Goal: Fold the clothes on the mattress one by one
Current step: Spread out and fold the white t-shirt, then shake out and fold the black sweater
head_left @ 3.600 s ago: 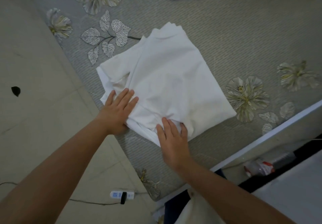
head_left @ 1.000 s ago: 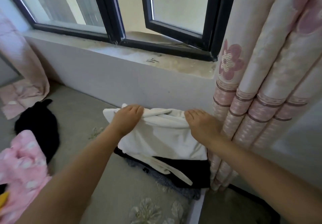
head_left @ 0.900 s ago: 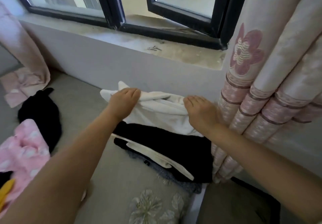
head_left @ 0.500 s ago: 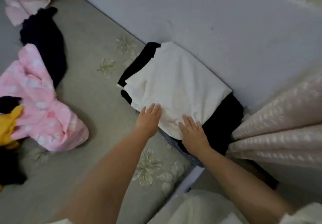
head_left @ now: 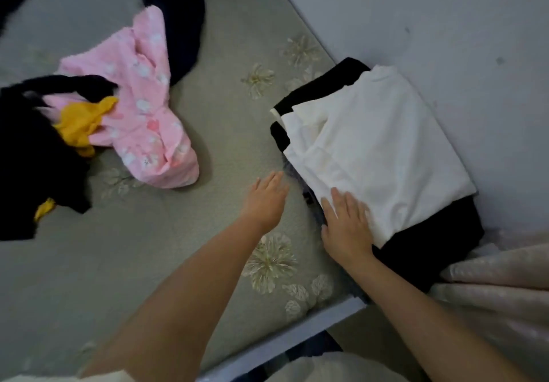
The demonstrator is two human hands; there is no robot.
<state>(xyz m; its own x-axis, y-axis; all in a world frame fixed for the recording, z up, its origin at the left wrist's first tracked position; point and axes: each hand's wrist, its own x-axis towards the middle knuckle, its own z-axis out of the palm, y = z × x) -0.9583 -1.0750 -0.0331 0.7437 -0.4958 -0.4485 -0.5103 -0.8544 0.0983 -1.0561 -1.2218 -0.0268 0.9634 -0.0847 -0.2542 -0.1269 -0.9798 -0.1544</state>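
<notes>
Clothes await you: folded white shirt (head_left: 377, 150) stacked by the wall under your flat right hand (head_left: 346, 224), left hand (head_left: 264, 200) open, empty, pink garment (head_left: 139, 105) still unfolded on the mattress (head_left: 133, 257).

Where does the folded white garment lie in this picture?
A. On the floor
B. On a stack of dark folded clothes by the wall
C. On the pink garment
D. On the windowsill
B: the folded white garment lies on the stack of dark folded clothes by the wall.
</notes>
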